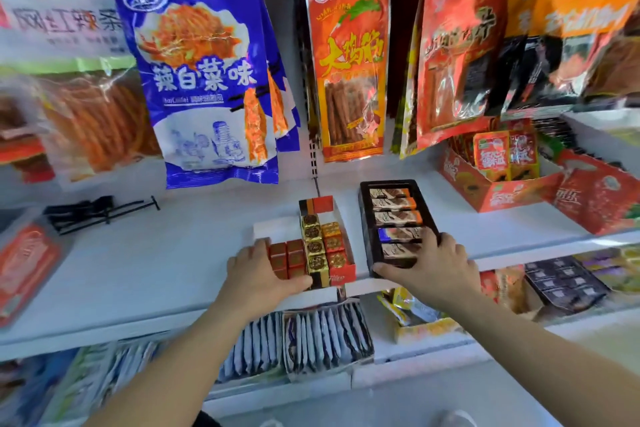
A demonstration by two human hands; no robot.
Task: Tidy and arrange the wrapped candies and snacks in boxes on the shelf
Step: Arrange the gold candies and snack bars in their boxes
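Bare left hand (pixel 263 274), bare right hand (pixel 437 263); forearms bare to frame edge.

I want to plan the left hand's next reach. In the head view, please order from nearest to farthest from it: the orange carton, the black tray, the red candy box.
1. red candy box: the left hand grips it.
2. black tray: just right of the box.
3. orange carton: far right, further back.

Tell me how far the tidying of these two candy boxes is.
Done: the wrapped bars in the black plastic tray lie in one neat column. In hand: the left hand holds the red-and-white cardboard candy box, the right hand the tray. Left: the red square candies fill only the box's front left.
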